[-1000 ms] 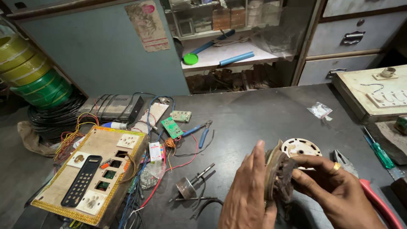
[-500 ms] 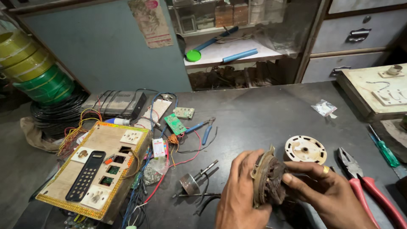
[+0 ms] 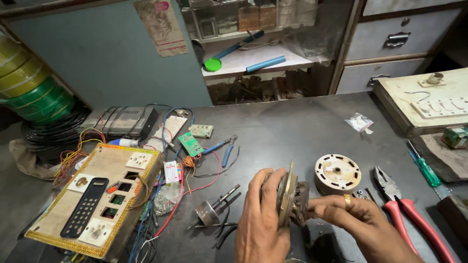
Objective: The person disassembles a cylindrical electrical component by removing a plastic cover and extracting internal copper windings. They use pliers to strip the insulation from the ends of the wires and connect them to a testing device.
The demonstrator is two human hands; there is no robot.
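Above the dark workbench (image 3: 302,126), a worn motor part (image 3: 291,198) is gripped by the left hand (image 3: 261,219) while being picked at by the right hand (image 3: 356,219), so careful prying seems needed.

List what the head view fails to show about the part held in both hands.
- Motor part, head view: near face hidden behind left hand.
- Right hand fingertips: hidden behind the part.
- Red-handled pliers: handle ends cut off by the bottom edge.

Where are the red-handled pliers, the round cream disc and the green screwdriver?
red-handled pliers (image 3: 407,214): head view, on a red handle.
round cream disc (image 3: 337,173): head view, on its top face.
green screwdriver (image 3: 427,171): head view, on its green handle.
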